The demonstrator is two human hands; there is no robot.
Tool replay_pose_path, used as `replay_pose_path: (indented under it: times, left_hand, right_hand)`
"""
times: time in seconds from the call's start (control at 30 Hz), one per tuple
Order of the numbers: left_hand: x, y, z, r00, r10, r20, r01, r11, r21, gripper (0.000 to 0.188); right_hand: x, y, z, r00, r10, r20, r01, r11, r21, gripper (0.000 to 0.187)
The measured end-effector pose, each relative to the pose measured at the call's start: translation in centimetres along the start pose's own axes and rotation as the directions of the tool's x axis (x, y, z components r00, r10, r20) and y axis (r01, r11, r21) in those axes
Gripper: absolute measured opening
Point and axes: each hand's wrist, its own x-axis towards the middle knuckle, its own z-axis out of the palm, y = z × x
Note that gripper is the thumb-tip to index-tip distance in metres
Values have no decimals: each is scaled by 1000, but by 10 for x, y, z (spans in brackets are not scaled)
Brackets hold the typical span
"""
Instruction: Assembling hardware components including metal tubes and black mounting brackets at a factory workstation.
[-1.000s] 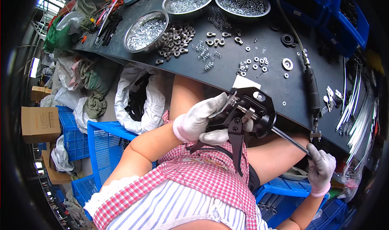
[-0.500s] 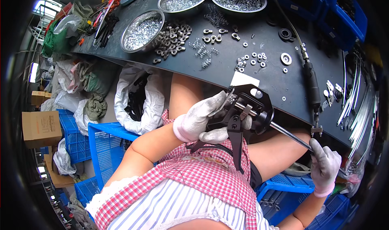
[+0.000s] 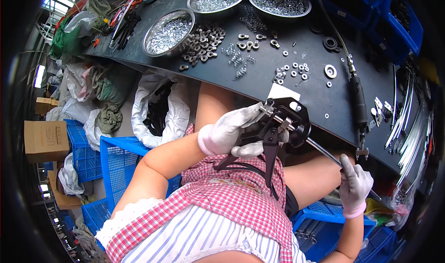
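My left hand [image 3: 222, 135], in a pale knit glove, is closed around the black caulking gun [image 3: 271, 145] above my lap. Its handle and trigger point down toward my apron. A shiny metal rod [image 3: 321, 151] runs through the gun's body and slopes down to the right. On that rod my right hand [image 3: 356, 185], also gloved, is closed with the index finger laid along it. The rod's far end sticks out past the right hand. Behind the gun, a white card [image 3: 283, 92] lies at the table's edge.
On the dark table [image 3: 315, 101] stand a bowl of small metal parts [image 3: 169, 33], a bowl of springs [image 3: 218, 0] and a bowl of nuts [image 3: 279, 1]. Loose springs and nuts lie nearer. A black power tool [image 3: 358, 103] hangs at right beside metal rods [image 3: 408, 138]. Blue crates [image 3: 123, 170] flank me.
My right hand has moved left along the rod, toward the gun's body, and the rod's end now shows beyond it. The left hand keeps its hold. The view has shifted slightly.
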Motion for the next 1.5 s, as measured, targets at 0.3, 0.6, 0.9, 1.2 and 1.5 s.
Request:
replay_pose_path:
  times: [0.3, 0.6, 0.9, 1.2, 1.5]
  left_hand:
    - [20, -43, -1, 940, -265, 213, 270, 963, 5, 59]
    - [-40, 13, -30, 934, 281, -220, -266, 959, 96, 67]
    - [-44, -4, -32, 971, 235, 47, -223, 959, -175, 53]
    - [-8, -36, 14, 996, -57, 65, 46, 987, 155, 68]
    - [25, -107, 87, 793, -135, 595, 379, 873, -307, 45]
  right_hand:
    - [25, -45, 13, 845, 278, 457, -508, 683, 525, 24]
    - [-17, 41, 9, 959, 282, -9, -267, 918, 293, 19]
    - [6, 7, 46, 942, 326, -84, -179, 696, 696, 37]
    - [34, -68, 88, 919, 148, -367, 64, 859, 507, 32]
    - [-41, -73, 9, 529, 302, -793, -91, 949, 301, 47]
